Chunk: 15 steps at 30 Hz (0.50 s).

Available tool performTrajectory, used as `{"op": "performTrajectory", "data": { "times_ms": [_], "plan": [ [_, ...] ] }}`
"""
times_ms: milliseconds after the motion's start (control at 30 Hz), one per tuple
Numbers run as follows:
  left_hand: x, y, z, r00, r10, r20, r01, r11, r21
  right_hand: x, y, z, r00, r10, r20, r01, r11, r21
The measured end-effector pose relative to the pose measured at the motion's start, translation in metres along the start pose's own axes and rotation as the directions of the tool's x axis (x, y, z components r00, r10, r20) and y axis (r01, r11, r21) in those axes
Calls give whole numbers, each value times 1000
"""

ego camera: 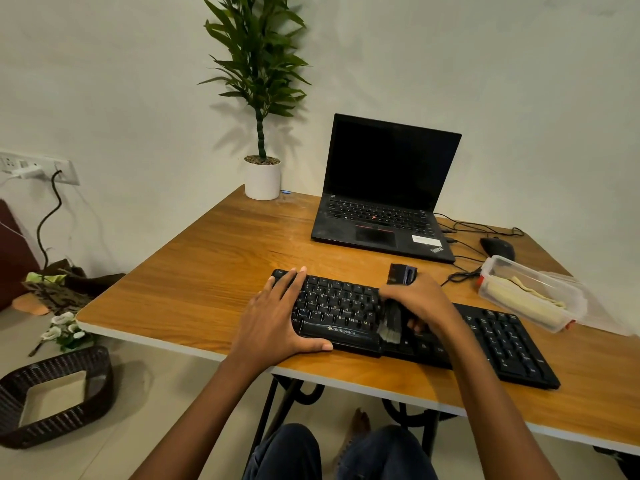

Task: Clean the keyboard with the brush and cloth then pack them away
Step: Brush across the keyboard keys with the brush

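The black Zebronics keyboard [415,327] lies flat at the near edge of the wooden table [214,258]. Its long axis runs from near-right to far-left, skewed to the table edge, with the space-bar row facing the person.

The right hand [420,301] is clenched around the brush [393,322]; the handle projects beyond the knuckles toward the laptop [384,202], and the bristles point down onto the keys near mid-board. The left hand [277,317] lies flat with fingers released and spread, pressing the keyboard's left end, thumb along the front edge.

The step in hand appears to be brushing. For good results, the left hand holds the board steady while the bristles sweep along the key rows, angled into the gaps, working debris toward one edge.

The cloth [523,299] rests in the clear plastic container [533,292] to the right, near the keyboard's far-right end.
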<state>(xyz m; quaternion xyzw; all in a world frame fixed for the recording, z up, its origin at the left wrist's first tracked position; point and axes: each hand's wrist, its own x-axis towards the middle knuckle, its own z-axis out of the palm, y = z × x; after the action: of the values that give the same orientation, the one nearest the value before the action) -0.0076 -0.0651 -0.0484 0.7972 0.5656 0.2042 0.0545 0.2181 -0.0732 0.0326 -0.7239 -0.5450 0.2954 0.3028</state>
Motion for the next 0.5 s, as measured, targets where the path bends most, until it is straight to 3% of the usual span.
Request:
{"op": "performTrajectory", "data": {
  "times_ms": [133, 333, 500],
  "plan": [
    [1, -1, 1, 1000, -3, -6, 3, 1000, -7, 3, -1, 9, 978, -69, -195, 93, 988, 119],
    [0, -1, 1, 1000, -1, 6, 1, 1000, 10, 2, 1, -10, 994, 2, 110, -9, 998, 63],
    [2, 0, 1, 1000, -12, 2, 12, 1000, 11, 26, -7, 7, 971, -88, -222, 117, 986, 121]
  ]
}}
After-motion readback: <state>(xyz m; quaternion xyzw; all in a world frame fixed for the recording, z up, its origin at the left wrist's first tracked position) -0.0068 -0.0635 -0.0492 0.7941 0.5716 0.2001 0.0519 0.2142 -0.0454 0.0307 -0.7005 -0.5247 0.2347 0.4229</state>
